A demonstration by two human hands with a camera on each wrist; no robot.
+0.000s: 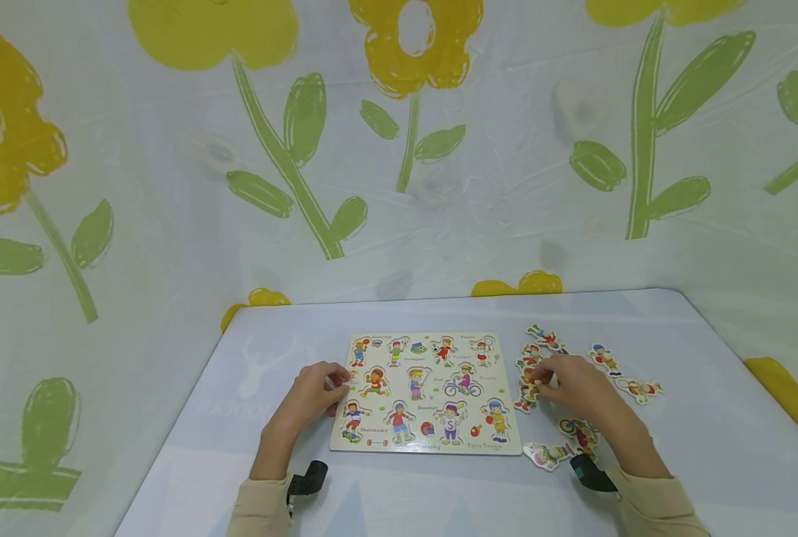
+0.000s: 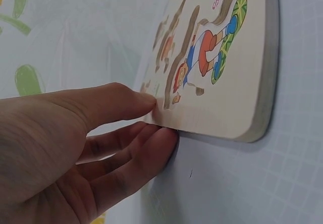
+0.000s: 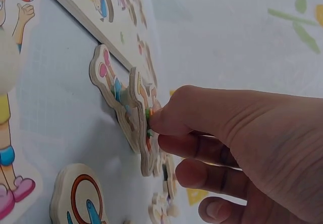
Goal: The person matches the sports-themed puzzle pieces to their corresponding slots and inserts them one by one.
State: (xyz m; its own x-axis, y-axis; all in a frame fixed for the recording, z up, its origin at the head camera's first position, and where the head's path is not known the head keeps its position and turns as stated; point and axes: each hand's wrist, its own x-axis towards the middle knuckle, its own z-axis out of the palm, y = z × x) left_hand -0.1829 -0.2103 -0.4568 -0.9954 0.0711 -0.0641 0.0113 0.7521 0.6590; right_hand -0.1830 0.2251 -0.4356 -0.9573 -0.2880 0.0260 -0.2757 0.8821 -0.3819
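A wooden puzzle board (image 1: 342, 444) with printed children playing sports lies flat on the table. My left hand (image 1: 316, 390) holds its left edge. In the left wrist view the thumb rests on the board's face (image 2: 242, 108) and the other fingers bend in at its edge, near the skateboarder picture. To the right of the board my right hand (image 1: 571, 380) pinches a flat wooden puzzle piece (image 3: 145, 153) between thumb and fingers, tilted up on its side. That piece leans over another figure piece (image 3: 99, 75) beside the board; my fingers partly hide its picture.
More loose pieces lie right of the board: a blue-capped figure (image 1: 603, 359), a figure lying sideways (image 1: 639, 389), a cyclist (image 1: 580, 435) and a figure with a ball (image 1: 547, 456) near the board's corner. A flower-printed curtain (image 1: 493, 216) stands behind the table (image 1: 204, 477).
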